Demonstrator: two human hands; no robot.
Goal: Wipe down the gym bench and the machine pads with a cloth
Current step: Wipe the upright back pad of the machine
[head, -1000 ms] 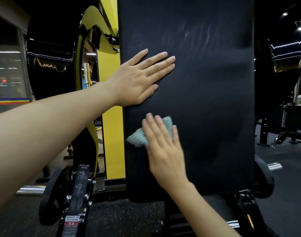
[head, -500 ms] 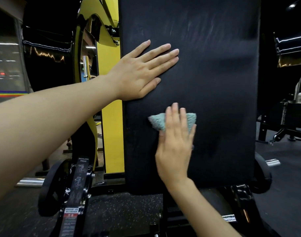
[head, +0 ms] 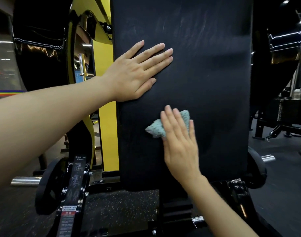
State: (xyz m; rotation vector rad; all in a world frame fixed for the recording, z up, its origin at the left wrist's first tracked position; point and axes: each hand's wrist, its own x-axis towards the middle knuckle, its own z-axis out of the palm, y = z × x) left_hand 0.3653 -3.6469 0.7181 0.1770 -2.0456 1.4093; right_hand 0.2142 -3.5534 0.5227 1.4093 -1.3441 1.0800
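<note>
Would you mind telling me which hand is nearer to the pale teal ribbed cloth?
Right. The right hand presses on the pale teal ribbed cloth; the left hand rests on the black padded backrest above it, apart.

Teal ribbed cloth (head: 156, 130), black pad (head: 206, 93), yellow frame (head: 106, 69).

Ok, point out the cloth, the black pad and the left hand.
cloth (head: 154, 130): head view, its exposed bunched left corner.
black pad (head: 209, 79): head view, bare upper surface.
left hand (head: 134, 74): head view, back of the hand.
</note>
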